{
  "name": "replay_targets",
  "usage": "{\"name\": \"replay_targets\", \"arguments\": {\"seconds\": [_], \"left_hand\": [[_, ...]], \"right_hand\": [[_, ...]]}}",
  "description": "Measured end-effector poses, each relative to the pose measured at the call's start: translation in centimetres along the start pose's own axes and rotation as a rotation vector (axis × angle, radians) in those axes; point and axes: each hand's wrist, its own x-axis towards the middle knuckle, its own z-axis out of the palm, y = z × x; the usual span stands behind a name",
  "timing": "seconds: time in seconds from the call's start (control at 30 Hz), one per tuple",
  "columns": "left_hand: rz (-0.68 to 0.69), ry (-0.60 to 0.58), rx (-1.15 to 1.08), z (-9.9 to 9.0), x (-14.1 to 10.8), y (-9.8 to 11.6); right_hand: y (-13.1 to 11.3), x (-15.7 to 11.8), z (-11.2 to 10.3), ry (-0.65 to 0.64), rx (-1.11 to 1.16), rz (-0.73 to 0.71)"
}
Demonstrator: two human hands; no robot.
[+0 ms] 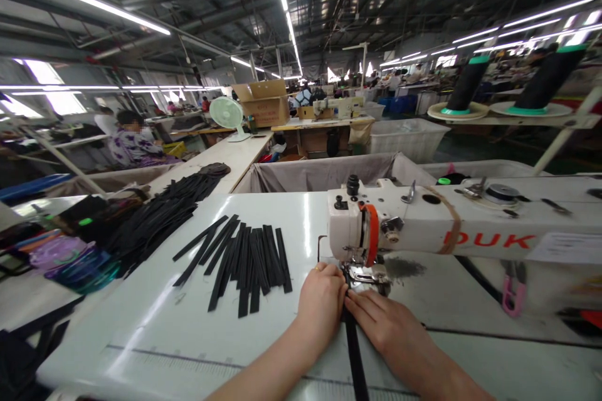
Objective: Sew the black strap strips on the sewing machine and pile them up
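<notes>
1. Right of centre, low in the frame, a black strip runs up to the metal foot of a sewing machine; its far end disappears under the fingers and the foot, and its near end is cut off by the bottom edge.
2. The left hand sits just left of the foot, fingers curled nearly closed at the strip's upper end. I can't tell whether they pinch it or only press, as the knuckles cover the fingertips.
3. The right hand comes in from the lower right, fingers together and fairly straight, tips touching the strip. Its thumb is hidden from me, so I can't say if the grip closes.
4. Left of the hands, more black strips lie fanned and overlapping on the pale table; the overlaps make them hard to count.
5. At mid-left, a dark heap blurs into one mass.
6. The machine's body is cut off at the right edge, and its red lettering stops beside a white paper whose writing I can't read.
7. Pink-handled snips lie at right, under the machine's arm, which hides their upper end.
</notes>
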Motion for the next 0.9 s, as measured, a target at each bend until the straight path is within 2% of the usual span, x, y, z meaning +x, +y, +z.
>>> {"name": "replay_targets", "arguments": {"seconds": [0.3, 0.5, 0.9], "left_hand": [[-0.038, 0.007, 0.011, -0.4, 0.0, 0.5], [-0.077, 0.048, -0.071, 0.0, 0.2, 0.1], [-0.078, 0.031, -0.152, -0.4, -0.5, 0.1]], "right_hand": [[0.2, 0.3, -0.4, -0.077, 0.074, 0.037], [1.1, 0.4, -0.7, -0.036, 0.086, 0.062], [1.7, 0.0, -2.5, -0.081, 0.382, 0.055]]}}
